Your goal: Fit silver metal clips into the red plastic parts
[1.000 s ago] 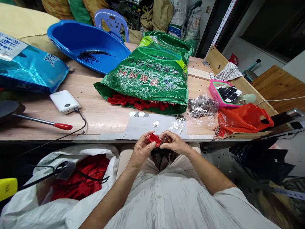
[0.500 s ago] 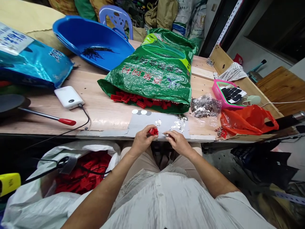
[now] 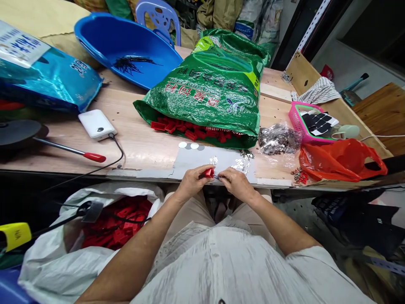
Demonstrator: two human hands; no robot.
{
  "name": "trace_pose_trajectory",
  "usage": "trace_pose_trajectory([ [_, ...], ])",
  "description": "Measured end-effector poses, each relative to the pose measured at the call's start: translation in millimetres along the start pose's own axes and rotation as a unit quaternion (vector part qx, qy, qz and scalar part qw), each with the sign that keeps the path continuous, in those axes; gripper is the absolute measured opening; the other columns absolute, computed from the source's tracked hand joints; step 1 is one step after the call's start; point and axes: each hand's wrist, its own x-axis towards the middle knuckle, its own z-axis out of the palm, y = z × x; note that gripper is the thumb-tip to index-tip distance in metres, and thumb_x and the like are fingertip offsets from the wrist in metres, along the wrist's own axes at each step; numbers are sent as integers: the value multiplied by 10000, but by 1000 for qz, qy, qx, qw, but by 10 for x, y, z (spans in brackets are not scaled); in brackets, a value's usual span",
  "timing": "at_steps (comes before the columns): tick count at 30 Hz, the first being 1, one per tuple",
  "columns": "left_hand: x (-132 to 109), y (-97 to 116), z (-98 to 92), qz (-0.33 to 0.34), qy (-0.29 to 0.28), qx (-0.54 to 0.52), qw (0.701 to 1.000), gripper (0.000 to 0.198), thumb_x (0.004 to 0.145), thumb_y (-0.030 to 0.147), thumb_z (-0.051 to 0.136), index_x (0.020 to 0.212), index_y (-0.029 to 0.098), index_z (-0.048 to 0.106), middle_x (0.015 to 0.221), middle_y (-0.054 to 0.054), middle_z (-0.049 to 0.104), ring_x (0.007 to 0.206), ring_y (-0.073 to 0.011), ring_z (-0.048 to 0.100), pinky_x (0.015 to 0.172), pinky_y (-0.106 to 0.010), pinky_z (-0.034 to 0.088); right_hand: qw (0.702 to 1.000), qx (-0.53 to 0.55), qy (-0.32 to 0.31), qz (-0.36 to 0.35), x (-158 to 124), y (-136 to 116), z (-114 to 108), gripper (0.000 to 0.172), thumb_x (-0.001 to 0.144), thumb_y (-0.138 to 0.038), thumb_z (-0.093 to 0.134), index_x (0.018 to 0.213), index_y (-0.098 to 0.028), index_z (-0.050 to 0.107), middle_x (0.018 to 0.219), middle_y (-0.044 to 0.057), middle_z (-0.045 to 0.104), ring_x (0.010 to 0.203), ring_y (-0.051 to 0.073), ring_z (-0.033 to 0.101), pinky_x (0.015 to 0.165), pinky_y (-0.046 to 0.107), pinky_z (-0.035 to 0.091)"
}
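Wood table [image 3: 142, 147] w/ blue chair [image 3: 160, 17] behind

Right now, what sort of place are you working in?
Probably a small piecework workshop: a green sack spills red plastic parts onto a wooden workbench, and a white bag below holds more.

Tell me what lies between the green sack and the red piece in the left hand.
In the head view, a grey sheet with silver bits and pale discs lies before the red piece.

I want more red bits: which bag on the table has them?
The green bag: red bits poke from its mouth. The blue bag and orange bag show none.
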Motion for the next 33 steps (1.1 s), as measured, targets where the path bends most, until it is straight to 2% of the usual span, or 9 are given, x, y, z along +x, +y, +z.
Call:
trace_pose_trajectory([
  [4,5,-6,-21,-5,-31,33,999,362,705,244,708,1066,236,715,998,-15,755,897,-206,691,864,-310,517,1000,-21,-13,-1,36,0,6,178,938,-182,550,1050,-196,688,1019,53,670,986,156,635,894,249,467],
  [8,11,-17,-29,-7,-39,40,998,349,713,249,696,1062,231,711,1023,-24,753,928,-210,690,875,-309,514,998,-50,-30,-1,52,0,-12,184,944,-177,538,1057,-196,682,1022,49,660,983,152,635,887,238,471],
  [17,-50,-20,57,2,10,54,999,335,713,229,700,1047,249,713,1027,-27,745,933,-220,685,904,-327,506,977,-195,-76,52,66,-324,38,269,991,-177,372,1089,-180,623,1032,92,624,838,189,644,700,274,490],
  [25,-43,-46,21,-9,-10,33,999,331,721,293,723,1044,222,703,985,-40,744,885,-206,673,836,-304,494,999,-24,-23,15,99,-27,12,142,928,-179,564,1008,-189,680,998,48,672,964,153,632,874,246,462],
  [28,-38,-63,18,-9,-11,33,999,339,718,303,728,1044,215,704,1004,-46,742,905,-210,672,849,-310,491,1000,-16,-19,5,97,5,39,147,921,-167,570,1009,-189,685,990,46,676,965,152,632,872,245,461],
  [33,-40,-70,18,-18,-19,30,999,334,729,312,717,1049,215,702,1010,-43,740,907,-211,676,864,-316,501,997,-60,-39,13,81,-57,48,178,945,-181,525,1044,-205,670,1031,44,656,979,150,628,859,233,462],
])
